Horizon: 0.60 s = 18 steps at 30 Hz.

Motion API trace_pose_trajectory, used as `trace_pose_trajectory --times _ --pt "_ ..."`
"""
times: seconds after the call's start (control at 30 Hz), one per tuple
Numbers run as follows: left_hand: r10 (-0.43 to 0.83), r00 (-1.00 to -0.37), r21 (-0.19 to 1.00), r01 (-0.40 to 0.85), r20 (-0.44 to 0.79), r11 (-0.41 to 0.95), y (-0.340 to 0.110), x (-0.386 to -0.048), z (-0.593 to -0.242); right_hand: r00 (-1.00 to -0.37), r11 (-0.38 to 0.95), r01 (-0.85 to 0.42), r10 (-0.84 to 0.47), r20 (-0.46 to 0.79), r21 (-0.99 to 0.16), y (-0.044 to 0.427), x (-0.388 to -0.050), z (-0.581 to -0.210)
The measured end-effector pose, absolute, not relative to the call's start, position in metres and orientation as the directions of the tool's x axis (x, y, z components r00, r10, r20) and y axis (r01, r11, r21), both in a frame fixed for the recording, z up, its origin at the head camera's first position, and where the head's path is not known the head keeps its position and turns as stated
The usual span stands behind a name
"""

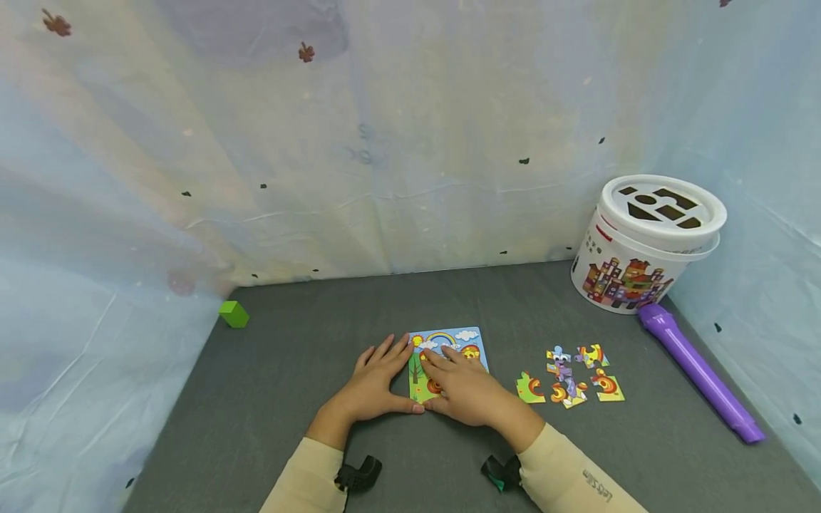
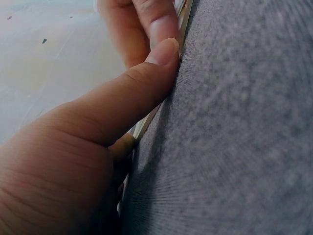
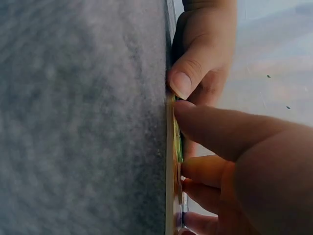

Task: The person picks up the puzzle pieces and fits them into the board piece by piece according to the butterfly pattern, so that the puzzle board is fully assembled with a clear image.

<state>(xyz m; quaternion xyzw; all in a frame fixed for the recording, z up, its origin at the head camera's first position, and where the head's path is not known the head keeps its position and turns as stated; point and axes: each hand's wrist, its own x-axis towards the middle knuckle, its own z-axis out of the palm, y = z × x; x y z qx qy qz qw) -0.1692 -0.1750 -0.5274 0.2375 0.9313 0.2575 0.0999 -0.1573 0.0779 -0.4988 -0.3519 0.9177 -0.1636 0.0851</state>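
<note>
A colourful puzzle board (image 1: 467,335) with a rainbow, clouds and a tree lies flat on the dark table. Along its left edge rests the left hand (image 1: 372,385), fingers extended, thumb at the near edge. The right hand (image 1: 467,388) lies over the board's right and middle part, its fingertips touching the picture and its thumb at the near edge beside the other thumb. In the left wrist view the left thumb (image 2: 132,93) touches the board's edge; the right wrist view shows the right fingers (image 3: 205,169) on its surface. The hands hide much of the picture.
Several loose puzzle pieces (image 1: 607,385) lie right of the board. A white bucket (image 1: 631,263) with a shape-hole lid stands at the back right, a purple tube (image 1: 702,374) beside it. A green block (image 1: 234,314) sits at the back left. Patterned cloth (image 1: 385,142) hangs behind the table.
</note>
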Motion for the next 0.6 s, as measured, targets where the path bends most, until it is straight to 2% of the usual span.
trace_pose_trajectory --times 0.33,0.6 --pt "0.497 -0.865 0.534 0.388 -0.07 0.751 -0.1755 -0.1689 -0.5281 -0.727 0.688 -0.584 -0.68 -0.101 -0.43 0.0834 -0.1606 -0.5011" --pt "0.499 -0.864 0.531 0.393 -0.065 0.751 -0.1756 -0.17 -0.5295 -0.73 0.683 -0.571 -0.677 -0.099 -0.456 0.0862 -0.1625 -0.5054"
